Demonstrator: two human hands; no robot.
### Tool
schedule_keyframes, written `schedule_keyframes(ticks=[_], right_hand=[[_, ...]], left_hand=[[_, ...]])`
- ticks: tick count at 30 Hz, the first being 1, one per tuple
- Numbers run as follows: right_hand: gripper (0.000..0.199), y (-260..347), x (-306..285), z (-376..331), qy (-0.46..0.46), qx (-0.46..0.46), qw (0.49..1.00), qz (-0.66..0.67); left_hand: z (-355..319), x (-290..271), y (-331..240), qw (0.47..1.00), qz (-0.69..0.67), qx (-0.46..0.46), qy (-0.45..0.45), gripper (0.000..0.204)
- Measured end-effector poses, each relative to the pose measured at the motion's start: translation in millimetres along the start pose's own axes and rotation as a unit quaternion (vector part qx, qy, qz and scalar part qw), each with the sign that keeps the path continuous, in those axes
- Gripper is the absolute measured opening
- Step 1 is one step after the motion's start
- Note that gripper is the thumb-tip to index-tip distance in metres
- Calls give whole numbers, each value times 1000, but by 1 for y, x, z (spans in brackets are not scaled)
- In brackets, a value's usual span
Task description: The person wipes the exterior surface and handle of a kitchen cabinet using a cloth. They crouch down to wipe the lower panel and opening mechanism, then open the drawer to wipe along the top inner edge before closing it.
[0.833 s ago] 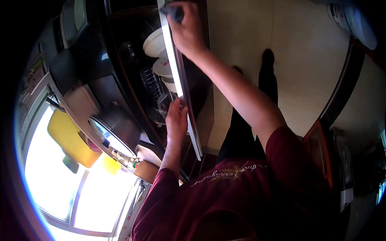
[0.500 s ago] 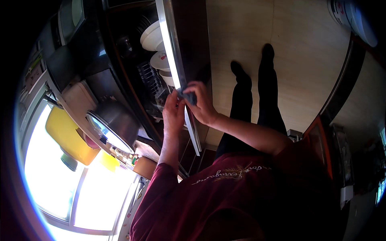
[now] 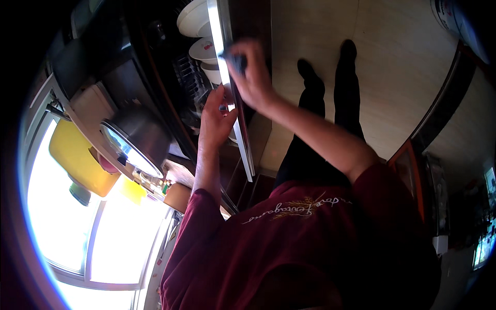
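A dark grey cloth (image 3: 236,63) is bunched in my right hand (image 3: 253,75), which is closed on it and slightly blurred. It presses against the bright metal top edge (image 3: 217,31) of a pulled-out drawer. Lower along that edge is my left hand (image 3: 216,121), its thumb and fingers apart, the fingertips at the strip. Something small and bluish shows between them, too small to name. Inside the drawer, beside my hands, are a large white bowl (image 3: 194,19), a smaller bowl with a red mark (image 3: 202,50) and a dark rack (image 3: 190,77).
Left of the drawer, the counter carries a metal bowl-shaped vessel (image 3: 139,134) and a pale board (image 3: 93,106). A yellow basin (image 3: 77,155) stands by the bright window. My feet are on the pale floor (image 3: 398,67) to the right; a white bucket (image 3: 457,26) stands at the far right.
My right hand has moved away along the metal edge with the cloth, apart from my left hand. My left hand has shifted slightly and its thumb has spread from the fingers.
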State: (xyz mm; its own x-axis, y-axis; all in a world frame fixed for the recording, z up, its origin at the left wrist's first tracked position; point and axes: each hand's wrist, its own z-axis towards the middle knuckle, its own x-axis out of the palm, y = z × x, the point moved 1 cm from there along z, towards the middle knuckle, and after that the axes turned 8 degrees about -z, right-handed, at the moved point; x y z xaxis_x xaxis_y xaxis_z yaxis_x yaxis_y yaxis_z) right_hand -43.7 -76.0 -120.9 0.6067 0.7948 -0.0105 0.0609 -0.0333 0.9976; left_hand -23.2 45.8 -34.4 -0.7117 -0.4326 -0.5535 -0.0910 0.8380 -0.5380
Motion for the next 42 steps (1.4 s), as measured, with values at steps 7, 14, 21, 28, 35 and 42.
schedule_keyframes(ticks=[7, 14, 21, 28, 35, 42], right_hand=[[30, 7, -13, -87, 113, 53, 992, -11], [27, 8, 3, 75, -99, -11, 995, 8], [44, 16, -11, -121, 129, 108, 985, -35], [44, 15, 0, -44, 38, 66, 997, -30], [45, 10, 20, 15, -90, -44, 990, -103], [56, 28, -36, -179, 314, 82, 946, -5]], left_hand=[[-7, -4, 0, 997, -68, -14, 15, 63], [-14, -7, 25, 966, -247, -61, 36, 67], [-30, 3, 34, 936, -344, -76, 21, 71], [-29, 5, 31, 908, -407, -91, 36, 66], [-25, 4, 33, 931, -351, -94, 46, 60], [-30, 2, 41, 928, -357, -87, 63, 63]])
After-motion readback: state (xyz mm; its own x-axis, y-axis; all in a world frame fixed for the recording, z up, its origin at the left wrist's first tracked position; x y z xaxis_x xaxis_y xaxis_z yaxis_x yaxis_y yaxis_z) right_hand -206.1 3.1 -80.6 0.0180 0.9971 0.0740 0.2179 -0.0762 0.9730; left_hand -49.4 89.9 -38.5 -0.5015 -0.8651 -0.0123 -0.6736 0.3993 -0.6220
